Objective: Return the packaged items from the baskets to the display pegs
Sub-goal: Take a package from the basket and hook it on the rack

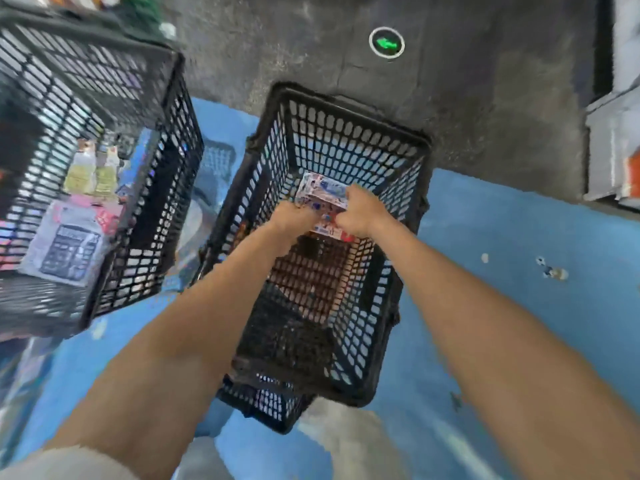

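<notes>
A black plastic basket (349,133) stands on the floor below me, and both my arms reach down into it. My left hand (289,220) and my right hand (362,211) grip a small stack of white, red and blue packaged items (323,188) inside that basket, fingers curled over the packs' edges. A second black basket (162,140) at the left holds more packaged items, among them a packaged calculator (67,251) and yellow-green packs (91,174). No display pegs are in view.
The floor is blue near me and dark grey concrete (485,98) farther off, with a round green arrow marker (387,43). A grey shelf base (613,150) stands at the right edge. The picture is blurred at the left.
</notes>
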